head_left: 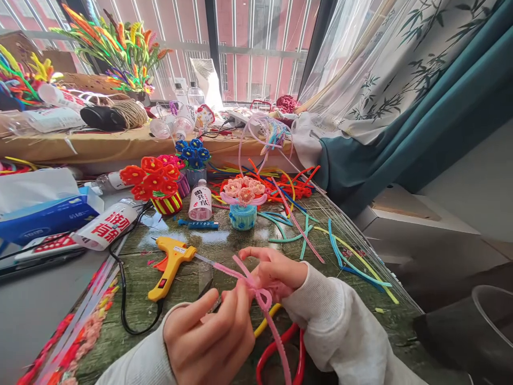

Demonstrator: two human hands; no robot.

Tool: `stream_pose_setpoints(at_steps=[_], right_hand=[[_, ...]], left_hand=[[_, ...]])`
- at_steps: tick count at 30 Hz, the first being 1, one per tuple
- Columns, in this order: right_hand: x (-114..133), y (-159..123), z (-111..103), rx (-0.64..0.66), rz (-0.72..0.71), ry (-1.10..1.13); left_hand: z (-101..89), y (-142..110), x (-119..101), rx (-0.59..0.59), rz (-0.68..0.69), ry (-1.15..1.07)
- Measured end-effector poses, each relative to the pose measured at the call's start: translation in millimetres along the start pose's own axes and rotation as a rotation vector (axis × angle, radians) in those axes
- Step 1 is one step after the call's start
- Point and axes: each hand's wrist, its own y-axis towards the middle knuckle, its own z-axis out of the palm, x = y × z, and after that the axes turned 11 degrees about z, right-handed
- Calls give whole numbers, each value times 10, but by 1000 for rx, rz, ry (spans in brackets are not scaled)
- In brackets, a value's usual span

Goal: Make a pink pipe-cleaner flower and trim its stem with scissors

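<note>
The left hand (pixel 212 334) and right hand (pixel 278 271), fingers nearly closed, pinch a looped pink fuzzy pipe cleaner (pixel 276 334) between them — red-handled scissors (pixel 301 355) beneath, a yellow plastic glue gun (pixel 171 267) beyond the left hand on the bench (pixel 114 345).

Pipe cleaner (pixel 276 332) between left hand (pixel 210 337) and right hand (pixel 280 272) | glue gun (pixel 171 264) left on worktop (pixel 106 347) | scissors (pixel 300 357) near side | potted flowers (pixel 243 191) behind | bottles (pixel 56 118) on windowsill (pixel 60 145) beyond

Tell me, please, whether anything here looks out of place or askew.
A bottle left of the yellow glue gun lies on its side, whereas another bottle by the pink flowers stands upright; no spill shows.
</note>
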Motion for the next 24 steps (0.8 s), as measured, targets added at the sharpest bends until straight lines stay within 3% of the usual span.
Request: stream_pose_setpoints(at_steps=[4,7,9,12,16,21,24], right_hand=[[38,-64,22,-80,-333,-29],[63,-127,51,-158,-566,-75],[61,-151,72,-173,-641,-91],[35,-145,99,-174,-675,-119],[30,-95,102,-186,-670,-98],[56,-53,79,-325,-630,-18],[24,-26,96,-336,-539,-63]], left_hand=[[66,17,121,-114,-211,-62],[126,68,204,-272,-540,-265],[142,108,216,-259,-752,-515],[141,160,203,-165,-950,-898],[141,209,196,-167,-1171,-1201],[150,235,158,-316,-1438,-1249],[163,221,124,-354,-1465,-1226]])
